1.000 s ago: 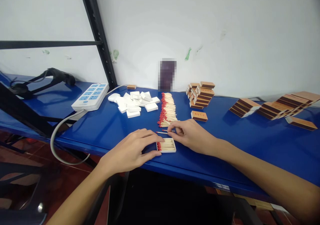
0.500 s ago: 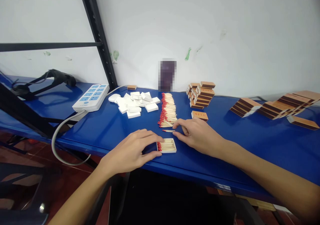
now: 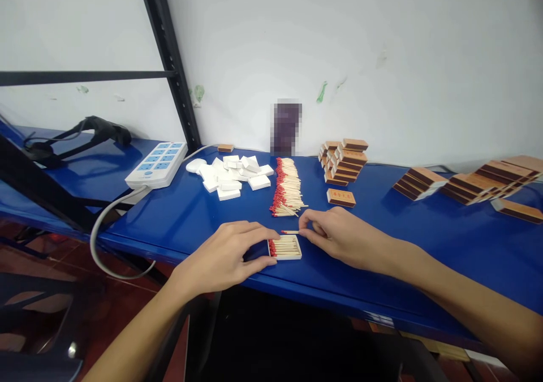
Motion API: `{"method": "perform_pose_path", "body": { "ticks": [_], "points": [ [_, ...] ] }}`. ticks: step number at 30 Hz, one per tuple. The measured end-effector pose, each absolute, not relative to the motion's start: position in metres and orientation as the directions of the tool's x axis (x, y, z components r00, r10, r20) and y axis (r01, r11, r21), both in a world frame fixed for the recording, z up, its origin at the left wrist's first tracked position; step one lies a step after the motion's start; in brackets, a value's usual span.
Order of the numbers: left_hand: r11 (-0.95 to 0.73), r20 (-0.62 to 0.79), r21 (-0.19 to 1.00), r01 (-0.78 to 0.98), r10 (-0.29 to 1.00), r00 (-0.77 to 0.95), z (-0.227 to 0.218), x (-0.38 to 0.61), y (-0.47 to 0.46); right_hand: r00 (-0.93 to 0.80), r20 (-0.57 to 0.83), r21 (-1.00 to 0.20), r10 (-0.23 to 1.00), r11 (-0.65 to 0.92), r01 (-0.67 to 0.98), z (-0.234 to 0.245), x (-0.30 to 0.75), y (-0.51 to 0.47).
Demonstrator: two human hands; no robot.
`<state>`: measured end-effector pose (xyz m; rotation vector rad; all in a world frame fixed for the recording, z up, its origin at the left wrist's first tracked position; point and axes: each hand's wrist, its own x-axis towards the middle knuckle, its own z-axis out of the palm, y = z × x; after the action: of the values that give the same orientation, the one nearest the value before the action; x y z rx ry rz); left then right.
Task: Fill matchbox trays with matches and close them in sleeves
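Observation:
Between the thumb and fingers of my left hand [image 3: 231,254] is a white matchbox tray [image 3: 300,253], gripped at its left end. Red-headed matches [image 3: 286,248] lie side by side in the tray, heads to the left. My right hand [image 3: 339,232] pinches a single match [image 3: 291,232] by its plain end, just beyond the tray's far edge, with the red head pointing left. Farther back spreads a long pile of loose matches [image 3: 289,184], red heads on the left; a few at its near end lie askew.
Left of the pile lie white tray pieces [image 3: 229,185] in a heap. A matchbox sleeve [image 3: 341,197] lies near stacked matchboxes [image 3: 350,158], with more matchbox stacks [image 3: 418,183] at right. A power strip [image 3: 156,164] sits by the black shelf post [image 3: 172,54]. The blue tabletop's [image 3: 365,303] front edge is near me.
My right hand has drawn the single match away from the pile, toward the tray's far edge. My left hand keeps its grip on the tray.

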<state>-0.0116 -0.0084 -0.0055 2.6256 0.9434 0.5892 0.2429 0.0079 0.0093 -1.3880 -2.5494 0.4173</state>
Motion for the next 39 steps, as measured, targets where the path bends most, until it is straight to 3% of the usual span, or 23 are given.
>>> {"method": "perform_pose_path", "body": {
  "ticks": [5, 12, 19, 27, 35, 39],
  "points": [
    [-0.714, 0.256, 0.4, 0.575, 0.689, 0.678, -0.006, -0.012, -0.009, -0.55, 0.126, -0.385, 0.825, 0.552, 0.739, 0.016, 0.241, 0.004],
    [-0.701, 0.25, 0.415, 0.581, 0.701, 0.668, -0.006, -0.012, -0.009, -0.61, 0.044, -0.468, 0.791, 0.556, 0.687, 0.014, 0.231, -0.003],
    [-0.766, 0.279, 0.437, 0.472, 0.614, 0.739, -0.003, -0.011, -0.008, -0.602, 0.043, -0.547, 0.798, 0.523, 0.654, 0.01, 0.225, -0.005],
    [-0.769, 0.289, 0.439, 0.465, 0.611, 0.737, -0.004, -0.012, -0.007, -0.444, 0.292, -0.383, 0.847, 0.529, 0.757, -0.008, 0.231, 0.017],
    [-0.762, 0.278, 0.437, 0.478, 0.62, 0.734, -0.004, -0.011, -0.007, -0.494, 0.187, -0.468, 0.849, 0.519, 0.715, -0.006, 0.229, 0.022],
    [-0.734, 0.243, 0.417, 0.536, 0.658, 0.712, -0.004, -0.011, -0.009, -0.535, 0.154, -0.414, 0.831, 0.545, 0.729, -0.002, 0.23, 0.023]
  ]
}}
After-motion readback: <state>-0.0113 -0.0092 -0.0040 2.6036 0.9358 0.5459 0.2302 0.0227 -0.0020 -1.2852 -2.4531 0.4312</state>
